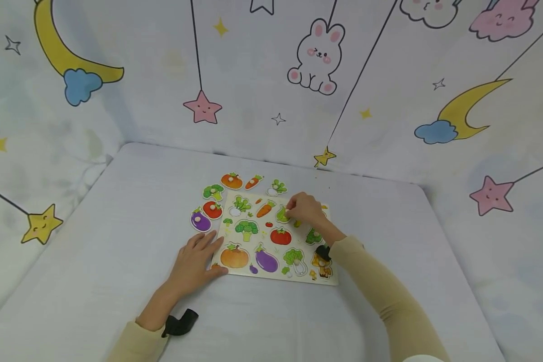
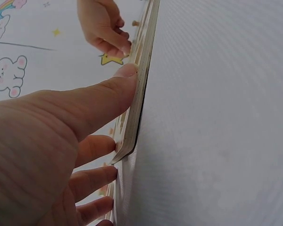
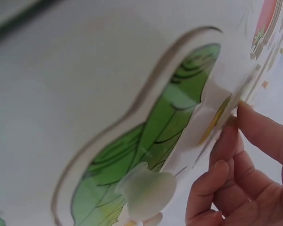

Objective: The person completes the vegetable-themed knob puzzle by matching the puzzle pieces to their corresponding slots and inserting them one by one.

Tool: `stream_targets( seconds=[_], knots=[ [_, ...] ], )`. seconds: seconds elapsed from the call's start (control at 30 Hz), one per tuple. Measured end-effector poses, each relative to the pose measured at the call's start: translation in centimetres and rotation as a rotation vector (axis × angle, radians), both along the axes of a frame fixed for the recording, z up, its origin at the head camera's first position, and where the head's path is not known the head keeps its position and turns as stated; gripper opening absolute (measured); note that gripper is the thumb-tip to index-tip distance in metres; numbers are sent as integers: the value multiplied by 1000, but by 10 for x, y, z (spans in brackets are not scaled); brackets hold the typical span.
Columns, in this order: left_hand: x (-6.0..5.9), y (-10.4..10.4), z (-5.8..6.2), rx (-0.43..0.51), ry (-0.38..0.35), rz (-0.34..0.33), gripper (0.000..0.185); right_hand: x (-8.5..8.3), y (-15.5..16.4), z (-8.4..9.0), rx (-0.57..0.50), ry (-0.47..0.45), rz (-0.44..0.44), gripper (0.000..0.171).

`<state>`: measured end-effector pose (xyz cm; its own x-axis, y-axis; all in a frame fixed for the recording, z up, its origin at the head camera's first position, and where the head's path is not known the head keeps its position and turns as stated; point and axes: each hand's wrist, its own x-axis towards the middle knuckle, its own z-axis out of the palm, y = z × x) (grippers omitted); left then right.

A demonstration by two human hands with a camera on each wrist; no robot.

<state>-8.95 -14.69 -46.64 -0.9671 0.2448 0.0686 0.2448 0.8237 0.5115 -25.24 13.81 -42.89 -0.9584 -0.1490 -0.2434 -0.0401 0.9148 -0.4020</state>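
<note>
On a vegetable board (image 1: 280, 250), right hand (image 1: 306, 208) pinching a green piece (image 1: 281, 215), left hand (image 1: 191, 264) spread at its edge

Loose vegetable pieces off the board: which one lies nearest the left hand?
The flat purple eggplant piece, just beyond the left hand; the round red tomato piece and the other loose pieces lie farther away.
</note>
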Motion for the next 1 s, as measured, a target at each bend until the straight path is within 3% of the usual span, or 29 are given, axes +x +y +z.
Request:
stream_targets(
  seconds=[0.33, 0.53, 0.8, 1.0],
  knots=[
    [-1, -3, 0, -17, -1, 13, 75, -3, -8, 1, 68, 6, 51, 15],
    [1, -3, -2, -9, -5, 11, 74, -6, -8, 11, 98, -16, 84, 18],
    [2, -2, -3, -1, -10, 13, 74, -34, -13, 17, -60, 37, -24, 25],
    [0, -1, -4, -4, -7, 10, 74, -51, -26, 16, -70, 13, -106, 28]
  ],
)
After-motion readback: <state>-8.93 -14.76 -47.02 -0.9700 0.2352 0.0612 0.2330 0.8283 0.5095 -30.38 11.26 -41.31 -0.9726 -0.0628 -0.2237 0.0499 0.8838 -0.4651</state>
